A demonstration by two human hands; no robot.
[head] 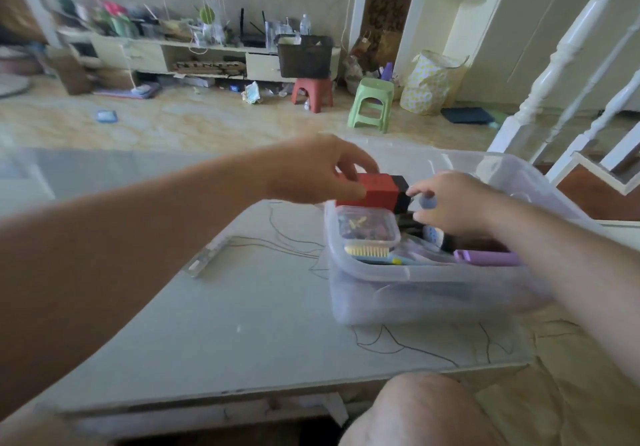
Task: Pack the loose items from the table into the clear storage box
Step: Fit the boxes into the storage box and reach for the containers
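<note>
Head view showed a bare knee (pixel 415 411) nearest, then the pale table (pixel 242 334), almost cleared; only a clear strip-like item (pixel 207 255) lay loose on it, near the box. The clear storage box (pixel 433 293) stood at the table's right side, already holding a small lidded container (pixel 367 225), a brush (pixel 369 250) and a purple item (pixel 485 258). Beyond these the left hand (pixel 311 172) had its fingers closed around a red and black box (pixel 377 191) at the storage box's far left rim. The right hand (pixel 450 203) reached inside, pinching a small blue-grey round thing (pixel 428 201). To finish well, the red box probably needed lowering flat into a free gap, the right hand clearing room first.
</note>
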